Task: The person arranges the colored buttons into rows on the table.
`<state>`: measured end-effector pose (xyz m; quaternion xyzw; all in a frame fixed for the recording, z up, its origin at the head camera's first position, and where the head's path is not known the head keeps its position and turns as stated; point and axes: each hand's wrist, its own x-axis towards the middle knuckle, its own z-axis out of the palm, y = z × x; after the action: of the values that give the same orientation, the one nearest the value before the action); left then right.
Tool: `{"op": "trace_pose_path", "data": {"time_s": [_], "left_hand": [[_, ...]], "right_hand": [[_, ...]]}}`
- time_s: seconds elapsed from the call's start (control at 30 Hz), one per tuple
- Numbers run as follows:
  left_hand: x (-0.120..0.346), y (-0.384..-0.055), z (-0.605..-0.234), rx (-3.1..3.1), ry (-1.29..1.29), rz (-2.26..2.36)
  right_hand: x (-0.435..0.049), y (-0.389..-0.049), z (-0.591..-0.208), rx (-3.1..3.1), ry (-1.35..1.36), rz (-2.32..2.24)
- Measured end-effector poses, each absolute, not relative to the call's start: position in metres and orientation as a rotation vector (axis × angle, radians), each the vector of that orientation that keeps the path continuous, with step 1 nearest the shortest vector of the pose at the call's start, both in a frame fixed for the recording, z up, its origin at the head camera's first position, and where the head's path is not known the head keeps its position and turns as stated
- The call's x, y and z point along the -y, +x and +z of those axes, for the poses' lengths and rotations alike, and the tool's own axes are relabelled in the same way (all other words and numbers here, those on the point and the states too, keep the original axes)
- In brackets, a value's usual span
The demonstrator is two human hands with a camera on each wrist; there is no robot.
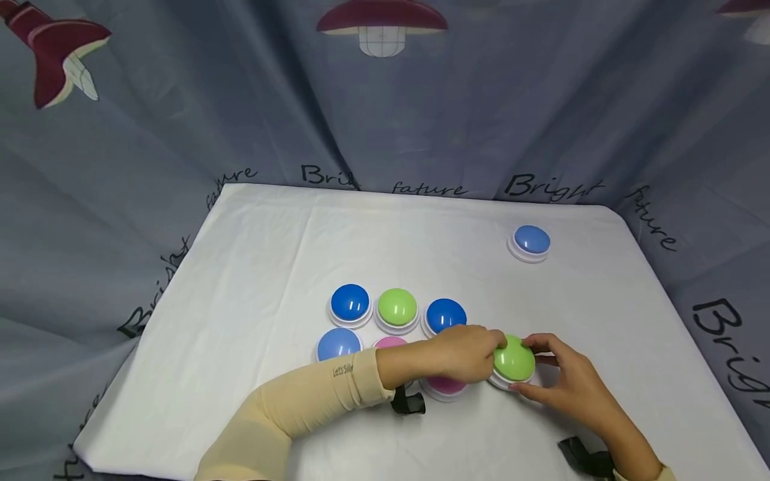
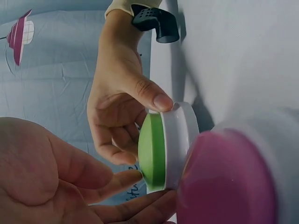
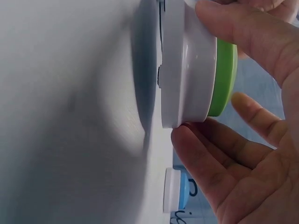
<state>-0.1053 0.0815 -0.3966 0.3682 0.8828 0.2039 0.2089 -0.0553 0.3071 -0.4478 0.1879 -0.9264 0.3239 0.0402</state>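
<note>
A green-domed push button [image 1: 514, 359] with a white base is between the two hands, right of a group of similar buttons. My right hand [image 1: 571, 384] grips its base, thumb on the near side and fingers on the far side. My left hand [image 1: 466, 351] reaches across from the left and touches the button with extended fingers; its thumb stands apart in the left wrist view. A shadowed gap shows beneath the base [image 3: 196, 79] in the right wrist view. Beside the left hand is a pink button [image 1: 445, 386], partly hidden by it.
The group holds a blue button [image 1: 350, 302], a green one [image 1: 397, 307], another blue one [image 1: 445, 312], a lighter blue one [image 1: 339, 343] and a half-covered pink one [image 1: 390, 342]. Another light blue button [image 1: 532, 240] sits at the back right of the white-covered table [image 1: 259, 267].
</note>
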Motion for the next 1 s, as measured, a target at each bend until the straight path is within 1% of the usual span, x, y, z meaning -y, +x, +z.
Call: {"op": "trace_pose_path", "data": {"time_s": [0.37, 0.6, 1.0], "left_hand": [[-0.075, -0.091, -0.396, -2.52, 1.064, 0.472], [-0.074, -0.08, -0.395, -2.575, 1.138, 0.325], [-0.073, -0.074, -0.398, -2.613, 1.146, 0.208]], "right_hand": [[-0.3, -0.044, -0.452, 2.809, 0.609, 0.992], [-0.297, -0.036, -0.454, 2.79, 0.626, 0.995], [-0.294, -0.031, -0.453, 2.815, 0.641, 0.939]]}}
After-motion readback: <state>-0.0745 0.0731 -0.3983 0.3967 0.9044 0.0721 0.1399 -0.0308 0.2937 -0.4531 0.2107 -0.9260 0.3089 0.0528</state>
